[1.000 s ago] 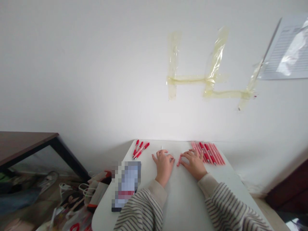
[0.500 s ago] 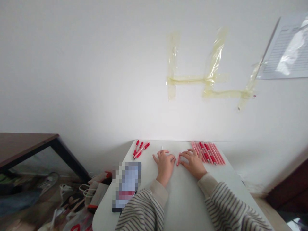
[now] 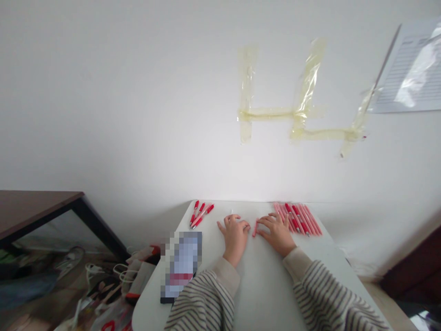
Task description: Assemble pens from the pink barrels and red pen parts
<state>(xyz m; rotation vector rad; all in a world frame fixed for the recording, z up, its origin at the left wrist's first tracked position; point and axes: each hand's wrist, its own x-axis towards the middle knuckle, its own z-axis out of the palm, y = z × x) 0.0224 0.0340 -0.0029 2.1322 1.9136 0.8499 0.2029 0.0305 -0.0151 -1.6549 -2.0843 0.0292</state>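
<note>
A pink stick (image 3: 255, 228) is being held by the right hand (image 3: 280, 233).
In the table's (image 3: 268, 289) far half, it is being pointed longways at the far edge; just beside, the left hand (image 3: 235, 241) is being curled, its grip unclear.

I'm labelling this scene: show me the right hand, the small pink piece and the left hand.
Right hand (image 3: 279, 233): head view, back of the hand.
Small pink piece (image 3: 255, 228): head view, middle of its length.
Left hand (image 3: 235, 238): head view, back of the hand.
</note>
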